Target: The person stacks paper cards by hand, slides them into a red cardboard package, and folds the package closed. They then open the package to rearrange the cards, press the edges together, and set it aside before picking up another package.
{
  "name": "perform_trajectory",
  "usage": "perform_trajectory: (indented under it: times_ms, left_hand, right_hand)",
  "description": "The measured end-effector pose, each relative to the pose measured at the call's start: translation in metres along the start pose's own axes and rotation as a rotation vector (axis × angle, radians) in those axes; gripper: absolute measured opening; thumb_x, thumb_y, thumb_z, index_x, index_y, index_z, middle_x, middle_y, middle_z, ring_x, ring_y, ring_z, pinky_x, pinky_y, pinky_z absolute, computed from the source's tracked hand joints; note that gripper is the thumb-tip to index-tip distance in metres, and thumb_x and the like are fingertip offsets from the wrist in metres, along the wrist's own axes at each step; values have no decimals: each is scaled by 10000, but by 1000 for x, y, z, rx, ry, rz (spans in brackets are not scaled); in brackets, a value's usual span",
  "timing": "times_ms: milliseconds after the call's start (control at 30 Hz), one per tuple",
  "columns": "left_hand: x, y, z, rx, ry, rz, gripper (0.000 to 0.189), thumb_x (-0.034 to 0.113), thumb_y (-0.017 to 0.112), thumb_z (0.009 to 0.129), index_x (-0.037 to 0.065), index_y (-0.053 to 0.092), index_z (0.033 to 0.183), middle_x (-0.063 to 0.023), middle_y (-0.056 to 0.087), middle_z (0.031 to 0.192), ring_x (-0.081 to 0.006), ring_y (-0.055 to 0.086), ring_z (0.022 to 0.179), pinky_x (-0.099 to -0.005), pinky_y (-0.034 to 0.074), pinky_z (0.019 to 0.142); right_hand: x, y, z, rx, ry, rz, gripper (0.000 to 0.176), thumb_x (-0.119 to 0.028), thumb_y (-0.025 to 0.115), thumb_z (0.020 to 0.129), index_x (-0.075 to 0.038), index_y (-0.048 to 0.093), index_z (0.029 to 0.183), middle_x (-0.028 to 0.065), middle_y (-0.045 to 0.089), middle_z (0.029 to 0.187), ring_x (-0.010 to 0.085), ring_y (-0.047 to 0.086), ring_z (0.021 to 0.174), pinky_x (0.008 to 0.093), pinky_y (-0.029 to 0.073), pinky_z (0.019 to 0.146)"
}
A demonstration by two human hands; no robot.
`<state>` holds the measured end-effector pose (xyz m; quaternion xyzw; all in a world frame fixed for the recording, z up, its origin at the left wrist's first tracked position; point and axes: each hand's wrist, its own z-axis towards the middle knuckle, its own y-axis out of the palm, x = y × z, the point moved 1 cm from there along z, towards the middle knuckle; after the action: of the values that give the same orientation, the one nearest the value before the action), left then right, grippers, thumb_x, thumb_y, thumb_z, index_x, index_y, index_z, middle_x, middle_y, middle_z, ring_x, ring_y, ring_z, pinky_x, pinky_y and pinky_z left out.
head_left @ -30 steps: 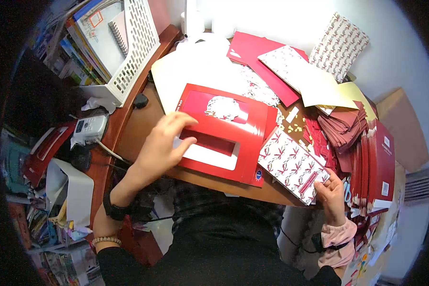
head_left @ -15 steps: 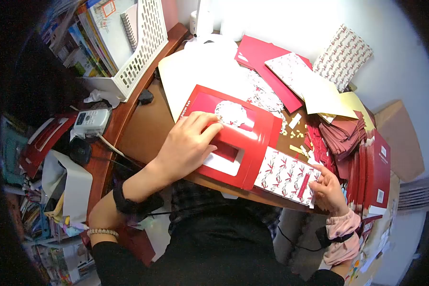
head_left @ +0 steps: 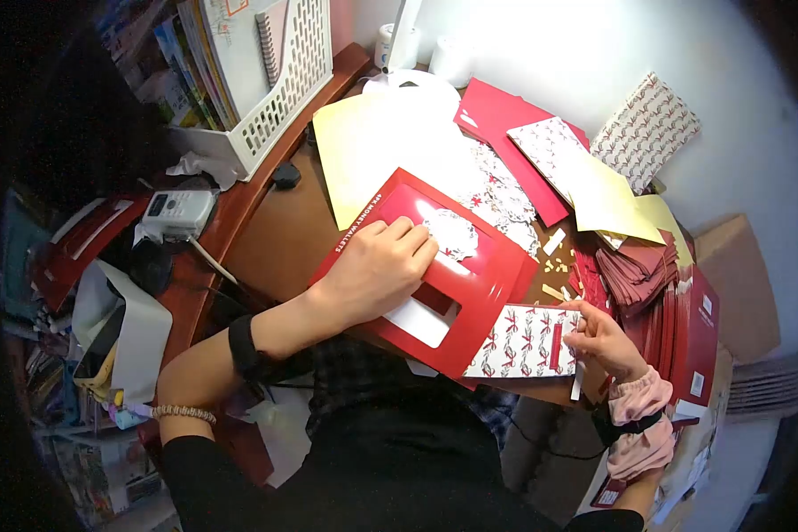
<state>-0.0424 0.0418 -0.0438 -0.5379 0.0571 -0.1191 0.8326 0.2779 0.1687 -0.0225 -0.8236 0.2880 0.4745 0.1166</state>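
Note:
A red cardboard sleeve [head_left: 486, 306] printed "4PK MONEY WALLETS" lies at a slant near the table's front edge, with cut-out windows in its face. My left hand [head_left: 377, 266] rests across it, fingers curled at the windows, gripping it. From the sleeve's right end juts a white money wallet [head_left: 519, 344] with a red and grey leafy pattern and a small red label. My right hand [head_left: 607, 341] pinches the wallet's outer end between thumb and fingers. The wallet's other end is hidden at the sleeve, and a narrow white strip [head_left: 577, 381] hangs below my right fingers.
Behind lie cream sheets [head_left: 332, 146], red card [head_left: 496, 106] and patterned pieces [head_left: 541, 146]. Small paper scraps [head_left: 554, 266] are scattered right of the sleeve. Stacked red sleeves [head_left: 696, 341] stand at the right. A white file holder [head_left: 284, 120] is at the back left.
The wallet's outer end has swung up, and less of it shows outside the sleeve. The sleeve is tilted more steeply. The camera view has shifted slightly.

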Motion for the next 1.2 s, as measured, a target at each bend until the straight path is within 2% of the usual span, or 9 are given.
perform_trajectory:
  times_ms: [267, 433, 567, 767, 833, 1033, 1133, 1200]
  left_hand:
    - [3, 1, 1, 74, 12, 6, 266, 115, 631, 631, 32, 592, 880, -66, 585, 849, -207, 576, 791, -311, 472, 676]
    - [4, 1, 0, 71, 5, 24, 252, 124, 635, 631, 34, 588, 861, -65, 586, 855, -201, 574, 788, -303, 471, 665]
    - [4, 0, -1, 83, -5, 15, 242, 134, 640, 629, 41, 579, 843, -61, 576, 847, -199, 568, 790, -301, 469, 656]
    - [5, 3, -3, 103, 7, 12, 220, 142, 642, 631, 53, 568, 818, -51, 560, 816, -195, 562, 776, -302, 464, 647]
    - [6, 3, -4, 109, 6, 12, 216, 143, 641, 633, 55, 566, 815, -49, 559, 813, -193, 562, 773, -301, 463, 645]
    - [9, 1, -5, 140, 11, 57, 183, 134, 610, 632, 61, 560, 792, -47, 552, 779, -188, 555, 742, -287, 455, 622]
    - [9, 0, -6, 163, 14, 56, 155, 127, 590, 638, 59, 552, 772, -49, 548, 765, -186, 549, 728, -281, 451, 610]
    - [10, -1, -7, 154, 32, 70, 134, 125, 577, 650, 57, 547, 761, -49, 546, 759, -182, 546, 726, -278, 451, 605]
  right_hand:
    - [-7, -2, 12, -36, 76, -90, 420, -1, 554, 871, -8, 381, 1254, 95, 621, 1009, 123, 623, 854, 245, 506, 753]
    - [-8, 0, 20, -46, 7, -98, 412, 6, 543, 875, -6, 384, 1254, 77, 631, 975, 106, 622, 833, 234, 508, 730]
    - [-14, 6, 14, -5, 63, -84, 398, 4, 542, 877, -1, 393, 1246, 73, 629, 969, 102, 620, 827, 229, 506, 732]
    - [-12, -1, 16, -18, 22, -156, 382, 0, 549, 877, -1, 407, 1232, 60, 619, 945, 97, 615, 817, 235, 508, 720]
    - [-17, 5, 14, -4, 46, -70, 371, 1, 548, 877, -1, 413, 1223, 56, 612, 965, 97, 612, 816, 233, 506, 719]
    - [-11, -4, 23, 17, -14, -120, 338, 0, 588, 852, -19, 445, 1157, 33, 604, 957, 89, 597, 854, 240, 486, 769]
    - [-5, -16, 24, 0, -23, -111, 320, 28, 554, 862, -19, 447, 1160, 37, 598, 982, 83, 588, 864, 229, 487, 748]
    - [-4, -19, 23, 21, -15, -125, 304, 32, 556, 858, -23, 453, 1139, 19, 585, 942, 74, 578, 834, 224, 480, 744]
